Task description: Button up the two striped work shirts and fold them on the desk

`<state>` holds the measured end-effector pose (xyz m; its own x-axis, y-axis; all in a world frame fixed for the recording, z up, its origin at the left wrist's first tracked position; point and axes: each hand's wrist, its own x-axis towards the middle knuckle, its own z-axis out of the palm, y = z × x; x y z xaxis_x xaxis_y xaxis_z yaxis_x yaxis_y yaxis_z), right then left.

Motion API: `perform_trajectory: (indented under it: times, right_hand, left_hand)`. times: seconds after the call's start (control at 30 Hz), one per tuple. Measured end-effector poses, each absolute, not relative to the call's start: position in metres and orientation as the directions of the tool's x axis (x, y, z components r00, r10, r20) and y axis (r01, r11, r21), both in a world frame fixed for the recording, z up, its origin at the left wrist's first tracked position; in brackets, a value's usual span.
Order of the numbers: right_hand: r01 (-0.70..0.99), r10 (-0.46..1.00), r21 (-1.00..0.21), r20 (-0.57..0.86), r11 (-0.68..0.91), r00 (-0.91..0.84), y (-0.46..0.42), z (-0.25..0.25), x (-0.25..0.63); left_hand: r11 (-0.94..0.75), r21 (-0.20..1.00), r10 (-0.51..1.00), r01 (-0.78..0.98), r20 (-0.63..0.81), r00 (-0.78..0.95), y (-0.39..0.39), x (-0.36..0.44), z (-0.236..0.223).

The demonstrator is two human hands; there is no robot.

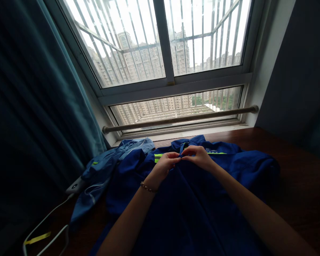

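Note:
A dark blue jacket (192, 206) with bright yellow-green strips lies spread over the brown wooden surface, its collar end towards the window. My left hand (165, 164) and my right hand (198, 156) meet at the front opening of this jacket, below the collar. Both pinch the jacket's front edge between thumb and fingers, with the fingertips almost touching. What exactly sits under the fingertips, such as a button or a snap, is too small to make out. White lettering shows on the jacket's chest beside my right hand. A beaded bracelet is on my left wrist.
To the left lies a lighter blue garment (106, 167), next to a white device (76, 185) with a white cable (46, 217). A yellow strip (38, 238) is near the cable. A metal rail (181, 120) crosses the window; a teal curtain (77, 106) hangs left.

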<state>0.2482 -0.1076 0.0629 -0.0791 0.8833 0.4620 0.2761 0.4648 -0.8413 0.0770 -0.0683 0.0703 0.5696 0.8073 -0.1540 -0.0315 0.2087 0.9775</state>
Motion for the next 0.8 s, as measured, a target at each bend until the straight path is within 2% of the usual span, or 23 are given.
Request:
perform_trajectory:
  times: [0.13, 0.23, 0.3, 0.43, 0.57, 0.67, 0.73, 0.8]
  right_hand:
    - [-0.076, 0.979, -0.978, 0.198, 0.194, -0.052, -0.103, 0.054, 0.249]
    - [-0.3, 0.998, -0.954, -0.006, -0.025, -0.066, -0.101, 0.05, 0.249]
    - [-0.345, 0.997, -0.936, -0.051, -0.065, -0.049, -0.101, 0.05, 0.248]
    - [-0.238, 0.997, -0.969, 0.065, 0.072, 0.04, -0.103, 0.05, 0.244]
    - [0.053, 0.964, -0.97, 0.243, 0.239, 0.111, -0.105, 0.052, 0.241]
    - [0.232, 0.942, -0.936, 0.304, 0.266, 0.146, -0.106, 0.053, 0.239]
    - [0.173, 0.952, -0.959, 0.255, 0.226, 0.169, -0.108, 0.054, 0.237]
    - [0.004, 0.972, -0.988, 0.155, 0.157, 0.178, -0.109, 0.053, 0.233]
  left_hand:
    - [0.22, 0.975, 0.766, -0.031, -0.153, 0.625, -0.066, 0.076, 0.069]
    - [0.259, 0.964, 0.705, -0.051, -0.153, 0.693, -0.065, 0.075, 0.069]
    - [0.279, 0.958, 0.693, -0.059, -0.158, 0.704, -0.065, 0.075, 0.069]
    - [0.303, 0.952, 0.768, -0.043, -0.217, 0.603, -0.063, 0.075, 0.068]
    - [0.287, 0.956, 0.821, -0.068, -0.209, 0.531, -0.061, 0.074, 0.066]
    - [0.214, 0.975, 0.831, -0.064, -0.147, 0.537, -0.064, 0.074, 0.067]
    - [0.138, 0.99, 0.823, -0.031, -0.097, 0.56, -0.067, 0.076, 0.069]
    - [0.012, 1.0, 0.835, 0.006, -0.014, 0.55, -0.07, 0.079, 0.068]
